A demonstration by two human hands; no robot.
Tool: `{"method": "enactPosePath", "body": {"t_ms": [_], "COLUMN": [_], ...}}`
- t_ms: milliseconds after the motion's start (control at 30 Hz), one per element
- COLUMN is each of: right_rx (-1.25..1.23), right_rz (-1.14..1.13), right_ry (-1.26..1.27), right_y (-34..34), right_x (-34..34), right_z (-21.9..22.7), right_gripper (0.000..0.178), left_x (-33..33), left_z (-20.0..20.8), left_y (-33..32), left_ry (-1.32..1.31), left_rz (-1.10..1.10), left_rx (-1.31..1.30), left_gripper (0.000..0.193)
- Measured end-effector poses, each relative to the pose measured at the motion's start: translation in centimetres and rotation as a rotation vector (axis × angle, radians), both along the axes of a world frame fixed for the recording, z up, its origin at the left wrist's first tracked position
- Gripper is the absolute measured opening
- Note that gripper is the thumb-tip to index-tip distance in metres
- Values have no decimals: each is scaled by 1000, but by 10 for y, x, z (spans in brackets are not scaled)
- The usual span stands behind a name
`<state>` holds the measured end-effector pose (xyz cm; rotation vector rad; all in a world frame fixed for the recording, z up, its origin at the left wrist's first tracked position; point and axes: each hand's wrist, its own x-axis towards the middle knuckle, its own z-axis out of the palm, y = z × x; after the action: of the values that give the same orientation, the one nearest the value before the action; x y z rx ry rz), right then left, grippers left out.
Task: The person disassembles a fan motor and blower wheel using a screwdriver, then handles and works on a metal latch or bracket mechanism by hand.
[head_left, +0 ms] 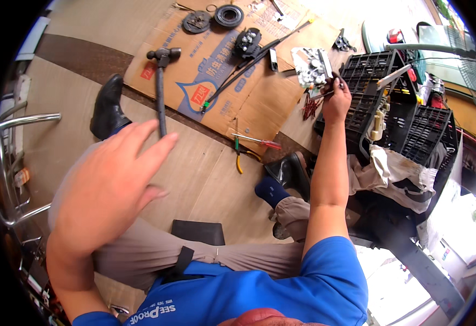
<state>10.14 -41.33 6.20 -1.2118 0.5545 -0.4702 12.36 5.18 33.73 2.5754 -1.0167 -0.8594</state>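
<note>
My left hand (119, 179) is raised above my left leg, fingers spread and holding nothing. Below its fingertips runs the dark handle of a hammer (160, 89), whose head lies on the cardboard. My right arm reaches far to the right, and my right hand (337, 100) is closed with fingers pinched around something dark and thin that I cannot make out. Just beside it is a pale bag or sheet with small metal parts (313, 68). Several reddish-brown thin pieces (310, 107) lie below that hand.
Flat cardboard (265, 92) bears two round dark discs (228, 16), a black mechanism (247, 42) and a black cable (238, 76). A red-handled screwdriver (270, 144) and yellow-and-green pliers (240, 157) lie at its near edge. Black crates (360, 81) and a beige cloth (393, 174) stand right.
</note>
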Motion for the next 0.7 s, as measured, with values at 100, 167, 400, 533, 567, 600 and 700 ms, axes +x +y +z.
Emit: {"method": "enactPosePath", "body": {"t_ms": [100, 167, 400, 533, 567, 600, 700], "right_rx": [82, 97, 173, 185, 156, 128, -36], "right_rz": [102, 195, 530, 584, 609, 634, 596], "right_ry": [-43, -30, -58, -95, -99, -104, -67], "right_y": [49, 80, 155, 178, 182, 187, 194], "right_x": [-9, -14, -37, -54, -59, -63, -77], "right_z": [37, 66, 172, 223, 231, 239, 249], "right_gripper": [20, 21, 25, 26, 26, 26, 24], "left_x": [-10, -13, 9, 18, 17, 15, 0], "left_z": [-11, -30, -63, -67, -67, -66, -61], "left_y": [5, 5, -16, -20, -20, -22, -33], "left_ry": [-94, -168, -317, 579, 1013, 1011, 1211], "left_rz": [-43, -29, 317, 628, 625, 617, 641], "left_rx": [-157, -262, -540, -694, -775, -778, -1073], "left_gripper": [72, 71, 62, 58, 55, 55, 34]}}
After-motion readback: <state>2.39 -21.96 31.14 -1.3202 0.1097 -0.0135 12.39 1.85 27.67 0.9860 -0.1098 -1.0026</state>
